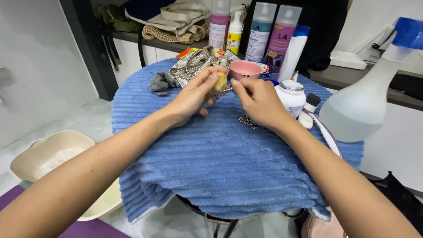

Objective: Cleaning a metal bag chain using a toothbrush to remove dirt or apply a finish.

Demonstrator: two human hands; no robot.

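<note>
My left hand (191,98) pinches a small yellow sponge piece (220,81) between thumb and fingers, above a silver metal-mesh bag (193,65). My right hand (258,102) is close beside it, fingertips almost touching the sponge, and seems to grip the bag's silver chain (249,121), which trails below the palm onto the blue ribbed towel (220,163). Both hands hover over the far middle of the towel-covered round table.
A pink bowl (245,69), a white jar (291,97), a small brush (310,105), a grey cloth (161,82) and several spray cans and bottles (263,31) crowd the table's back. A large spray bottle (365,105) stands right. A beige basin (57,163) sits on the floor left.
</note>
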